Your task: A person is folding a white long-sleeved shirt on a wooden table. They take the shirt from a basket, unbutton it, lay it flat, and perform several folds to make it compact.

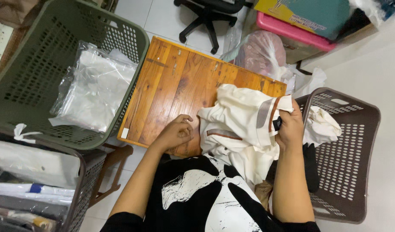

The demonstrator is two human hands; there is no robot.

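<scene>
**Cream garment drawn onto the wooden desk**

The cream garment [238, 124] lay bunched on the right part of the desk [171, 86], spilling over the near edge toward the person's lap. The right hand [290, 126] was clamped on its brown-trimmed edge, just beside the brown basket [356, 163]; the forearm rose steeply from the lap. The left hand [177, 132] rested on the desk with fingers curled, touching the garment's left edge, holding nothing that could be seen. To do this well, the cloth probably needed pulling flat with both hands well apart, trim kept straight. A green basket [34, 64] with bagged white items stood left.
</scene>
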